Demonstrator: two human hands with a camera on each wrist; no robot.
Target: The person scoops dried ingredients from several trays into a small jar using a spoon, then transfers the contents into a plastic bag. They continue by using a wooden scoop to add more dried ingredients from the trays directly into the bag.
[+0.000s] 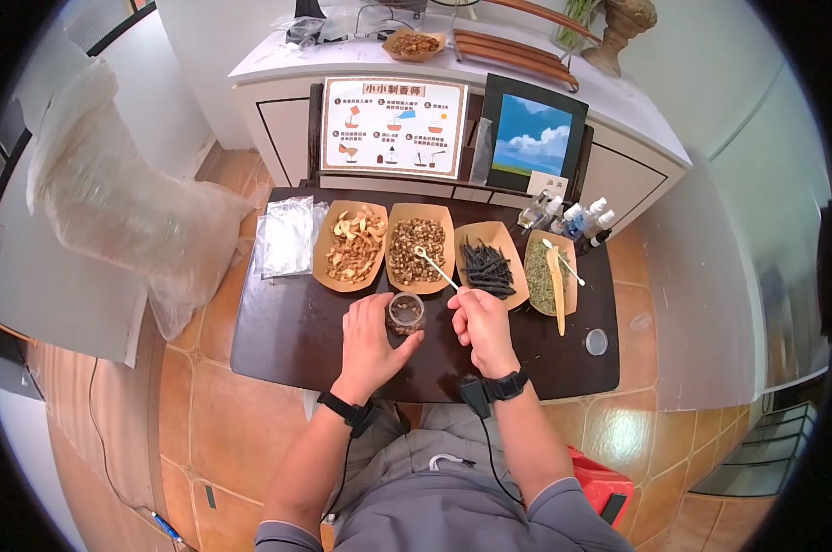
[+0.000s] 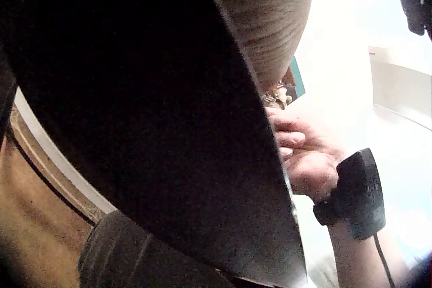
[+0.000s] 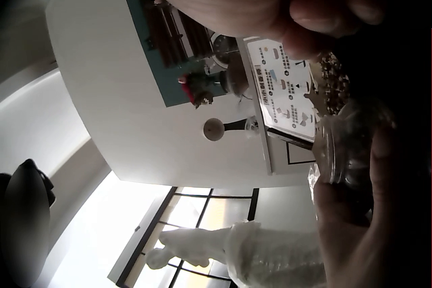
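Observation:
My left hand cups a small clear round jar standing on the dark table, thumb at its near side. Brown pieces lie inside the open jar. In the right wrist view the jar sits between thumb and fingers. My right hand pinches the handle of a slim, pale spoon. Its bowl end overlaps a paper tray of small brown, roundish pieces. In the left wrist view, my right hand shows curled fingers; a dark shape hides much of that view.
Beside that tray stand paper trays of pale slices, black strips and dried green herb, with a wooden tool on the herb. Clear bags lie left, a round lid right. Small bottles and an instruction board stand behind.

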